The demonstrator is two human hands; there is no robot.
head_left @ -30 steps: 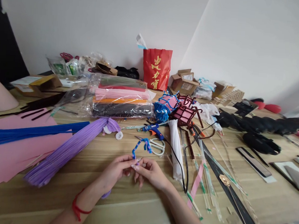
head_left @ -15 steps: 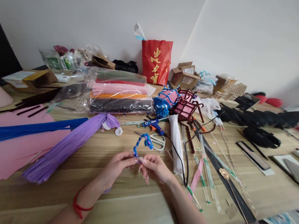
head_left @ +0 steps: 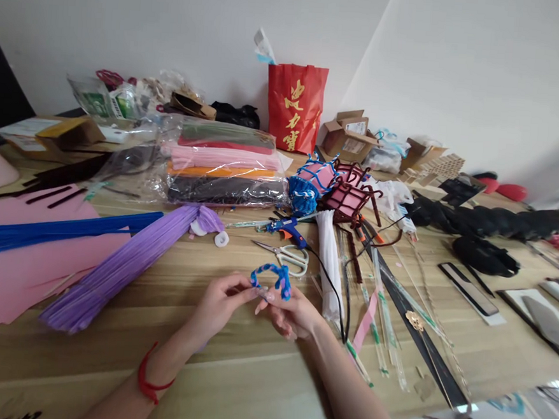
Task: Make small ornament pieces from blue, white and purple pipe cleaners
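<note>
Between my two hands is a twisted blue and light purple pipe cleaner point(head_left: 271, 271), bent into an arched loop above the fingertips. My left hand point(head_left: 227, 305) pinches its left end between thumb and finger. My right hand point(head_left: 294, 309) is closed on the right end, the fingertips of both hands nearly touching; the exact ends are hidden by the fingers. White-handled scissors point(head_left: 290, 258) lie on the table just beyond the loop. Behind them rests a blue glue gun point(head_left: 287, 229) with its black cord running to the right.
A purple pipe-cleaner bundle point(head_left: 126, 269) and blue ones point(head_left: 62, 231) lie left on pink sheets point(head_left: 89, 257). A white bundle point(head_left: 327, 270) and glue sticks point(head_left: 381, 331) lie right. Behind stand wrapped pipe cleaners point(head_left: 225, 167), pink lantern-like pieces point(head_left: 344, 201) and a red bag point(head_left: 295, 108).
The blue and purple pipe cleaner, curled upward before, is now bent over to the right with its far end down at my right hand. The view has shifted slightly.
</note>
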